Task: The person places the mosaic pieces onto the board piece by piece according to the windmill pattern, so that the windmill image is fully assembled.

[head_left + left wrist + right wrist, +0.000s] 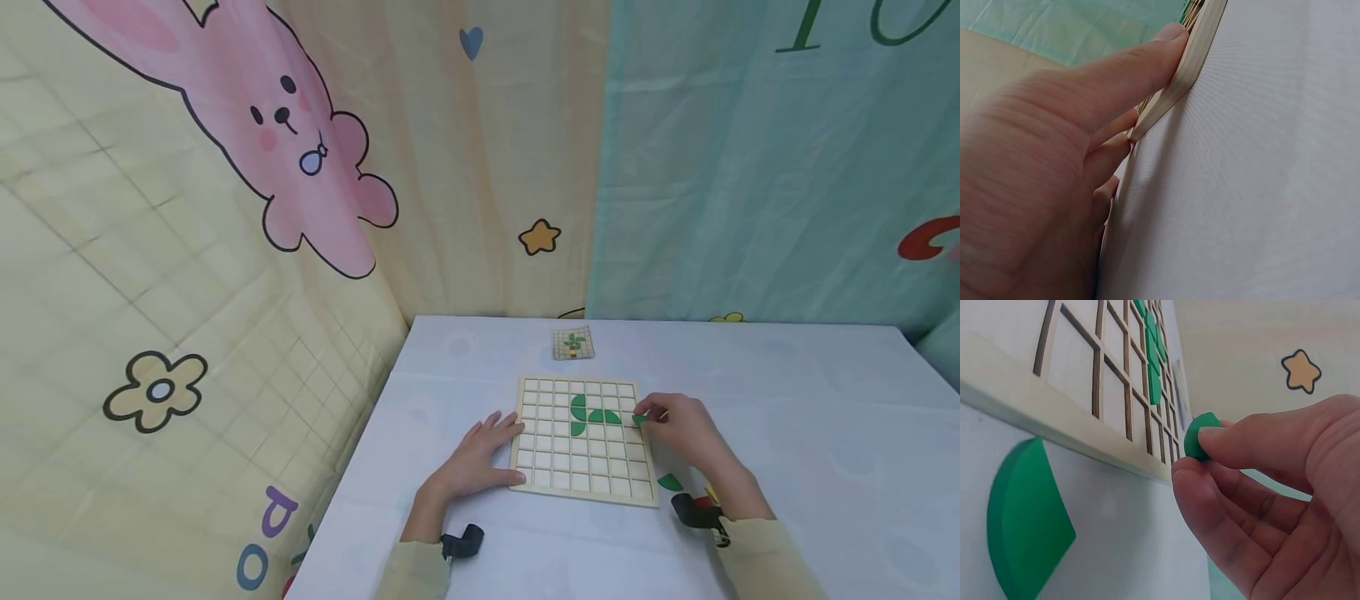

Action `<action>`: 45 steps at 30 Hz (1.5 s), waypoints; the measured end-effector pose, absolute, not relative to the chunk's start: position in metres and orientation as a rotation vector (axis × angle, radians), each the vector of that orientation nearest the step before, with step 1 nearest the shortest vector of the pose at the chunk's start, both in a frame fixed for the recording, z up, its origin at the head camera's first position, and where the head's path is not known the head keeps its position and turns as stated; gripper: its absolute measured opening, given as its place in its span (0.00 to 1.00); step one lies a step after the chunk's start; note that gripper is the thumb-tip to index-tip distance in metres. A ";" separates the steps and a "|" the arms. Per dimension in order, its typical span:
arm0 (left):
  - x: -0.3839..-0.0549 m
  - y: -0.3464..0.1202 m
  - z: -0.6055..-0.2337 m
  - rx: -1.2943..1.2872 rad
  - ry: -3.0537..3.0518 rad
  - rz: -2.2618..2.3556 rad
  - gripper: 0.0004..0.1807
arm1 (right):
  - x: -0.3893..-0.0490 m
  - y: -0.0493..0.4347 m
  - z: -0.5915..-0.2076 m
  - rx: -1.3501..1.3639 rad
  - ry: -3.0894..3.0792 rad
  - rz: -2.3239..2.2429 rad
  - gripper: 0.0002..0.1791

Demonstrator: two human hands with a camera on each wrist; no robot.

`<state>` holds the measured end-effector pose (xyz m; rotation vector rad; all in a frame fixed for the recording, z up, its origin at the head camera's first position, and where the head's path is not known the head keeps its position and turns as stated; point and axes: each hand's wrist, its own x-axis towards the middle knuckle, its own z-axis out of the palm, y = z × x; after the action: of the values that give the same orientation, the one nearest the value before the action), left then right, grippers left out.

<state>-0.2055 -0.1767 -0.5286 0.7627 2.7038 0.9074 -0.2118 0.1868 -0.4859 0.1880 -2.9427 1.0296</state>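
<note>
A wooden grid board [558,458] lies on the table, with several green quarter-circle pieces [578,407] set in cells of its upper middle part. My left hand [480,457] rests at the board's left edge, fingers spread and thumb touching the near corner; the left wrist view shows the thumb [1141,65] against the wooden rim. At the board's right edge, my right hand [686,429] pinches a green quarter-circle piece [1200,434] between thumb and fingers, held above the surface. Another green quarter-circle piece [1029,519] lies on the table beside the board's right edge.
A small pattern card [573,342] with a green, yellow and red design lies behind the board. Red and yellow pieces [707,500] show partly behind the right wrist's black camera mount [696,512]. Printed curtains [487,167] hang behind and left of the white table [825,433].
</note>
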 end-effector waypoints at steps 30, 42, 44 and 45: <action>-0.205 -0.177 -0.530 0.777 2.712 0.896 0.47 | -0.224 0.152 -0.485 0.207 -2.943 1.097 0.05; -0.205 -0.177 -0.530 0.761 2.717 0.880 0.47 | -0.227 0.138 -0.486 0.266 -2.936 1.134 0.04; -0.205 -0.176 -0.530 0.754 2.718 0.882 0.47 | -0.228 0.136 -0.487 0.281 -2.935 1.130 0.04; -0.205 -0.176 -0.530 0.753 2.717 0.882 0.47 | -0.228 0.134 -0.488 0.283 -2.934 1.131 0.04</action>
<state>-0.2047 -0.1764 -0.5301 0.7528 2.7173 0.8823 -0.2283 0.1344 -0.4876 0.2833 -2.9339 1.1314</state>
